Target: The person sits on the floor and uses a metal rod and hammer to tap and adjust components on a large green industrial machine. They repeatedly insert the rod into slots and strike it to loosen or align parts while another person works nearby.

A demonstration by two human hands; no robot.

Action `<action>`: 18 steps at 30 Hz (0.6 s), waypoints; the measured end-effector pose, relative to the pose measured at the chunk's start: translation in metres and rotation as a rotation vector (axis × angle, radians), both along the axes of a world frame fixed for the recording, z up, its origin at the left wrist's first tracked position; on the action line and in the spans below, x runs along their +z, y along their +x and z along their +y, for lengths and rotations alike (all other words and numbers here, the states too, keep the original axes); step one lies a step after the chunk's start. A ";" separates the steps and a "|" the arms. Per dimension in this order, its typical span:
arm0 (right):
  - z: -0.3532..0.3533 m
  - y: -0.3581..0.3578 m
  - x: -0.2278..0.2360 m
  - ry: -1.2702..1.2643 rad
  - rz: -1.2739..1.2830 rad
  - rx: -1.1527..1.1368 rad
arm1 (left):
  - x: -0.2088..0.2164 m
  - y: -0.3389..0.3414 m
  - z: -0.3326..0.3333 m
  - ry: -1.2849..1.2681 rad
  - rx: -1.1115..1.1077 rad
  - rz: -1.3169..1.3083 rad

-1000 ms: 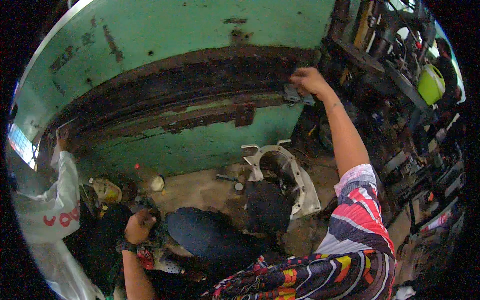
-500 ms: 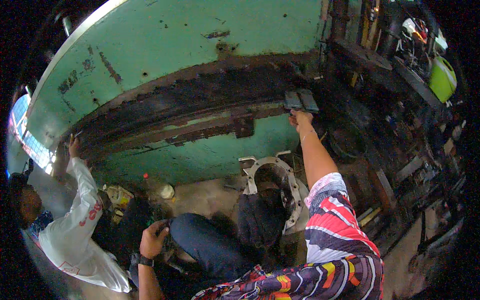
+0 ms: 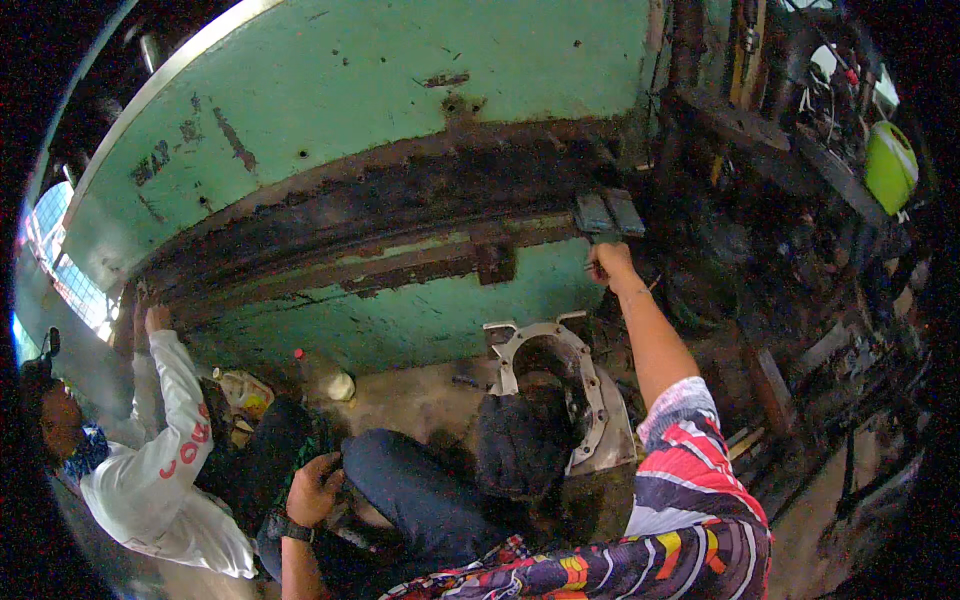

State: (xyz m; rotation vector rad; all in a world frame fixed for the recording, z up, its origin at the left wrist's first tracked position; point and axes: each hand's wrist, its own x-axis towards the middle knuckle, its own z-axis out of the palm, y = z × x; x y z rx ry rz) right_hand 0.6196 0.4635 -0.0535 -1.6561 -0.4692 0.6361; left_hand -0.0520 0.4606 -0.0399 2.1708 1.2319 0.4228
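Note:
My right arm point(image 3: 660, 350) stretches forward to the right end of a long green machine point(image 3: 420, 310) with rusty edges. There my right hand point(image 3: 612, 264) is closed just below two grey metal blocks point(image 3: 608, 212) sitting side by side on the ledge. What its fingers hold, if anything, is too small to make out. Low in the view, my left hand point(image 3: 315, 490) rests beside my bent knee point(image 3: 400, 480) in dark blue trousers. Its fingers are curled and partly hidden. A dark watch point(image 3: 295, 530) is on that wrist.
At left, a co-worker in a white long-sleeved top point(image 3: 150, 480) reaches to the machine's left end. A ring-shaped metal housing point(image 3: 600, 400) stands in front of my knees, a dark cloth bundle point(image 3: 520, 440) against it. A pale container point(image 3: 240, 390) is near the co-worker. Dark machinery point(image 3: 740, 250) fills the right side.
My right hand has drawn back slightly, down from the grey blocks, its fingers now more curled. The co-worker's arms have shifted at the machine's left end. My left hand stays by my knee.

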 end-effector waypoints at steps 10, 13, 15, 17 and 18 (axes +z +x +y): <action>-0.077 -0.068 0.045 0.071 0.409 0.543 | -0.015 0.012 0.009 -0.001 -0.022 -0.006; -0.076 -0.082 0.057 0.356 0.280 0.451 | -0.021 0.018 0.016 0.046 -0.031 0.016; -0.069 -0.077 0.077 0.456 0.084 0.345 | -0.022 0.019 0.020 0.010 -0.019 -0.016; -0.058 -0.059 0.097 0.573 0.055 0.190 | -0.019 0.024 0.025 -0.009 -0.009 -0.024; -0.050 -0.047 0.104 0.631 0.073 0.151 | -0.015 0.028 0.028 -0.009 -0.001 -0.013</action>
